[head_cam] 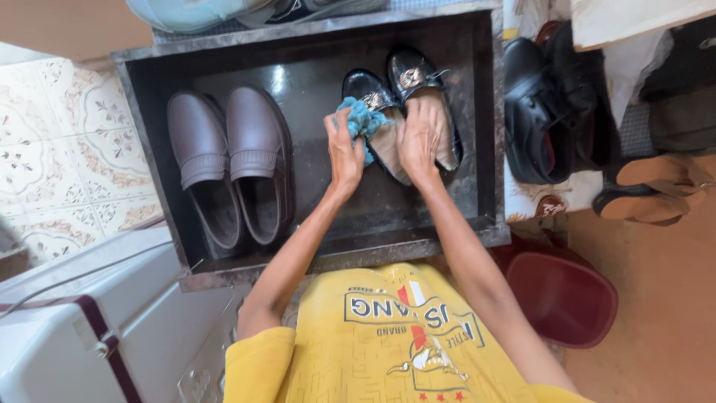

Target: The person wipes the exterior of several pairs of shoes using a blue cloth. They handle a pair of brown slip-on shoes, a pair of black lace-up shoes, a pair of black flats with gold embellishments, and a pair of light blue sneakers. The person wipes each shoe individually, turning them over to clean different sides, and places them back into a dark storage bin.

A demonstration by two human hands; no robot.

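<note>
The black shoes [406, 112], a glossy pair with metal buckles and tan insoles, lie side by side in the right half of a dark stone shelf [149, 112], toes pointing toward its back right corner. We see both arms stretched forward from a yellow shirt [388, 336] and meeting over this pair. Our left hand [344, 153] has its grip closed on a bunched blue cloth [361, 119], fingers curled round it and pressing it onto the left shoe of the pair, near its buckle. Our right hand [419, 138] lies flat, palm down, fingers together and stretched along the insole of the right shoe, steadying it; its grip is not closed around anything, only resting on the shoe. The cloth and both hands hide most of the shoes' openings, so only the toes, buckles and part of the heels show. In the left half of the shelf, well apart from the hands, a pair of brown slip-on shoes [227, 164] lies parallel, toes toward the back edge. Beyond the shelf's right edge stand more black shoes [537, 112] and tan sandals [656, 179], and a dark red plastic stool [563, 295] sits below the front right corner. A white box [60, 328] lies below the front left corner, beside patterned floor tiles [60, 127].
</note>
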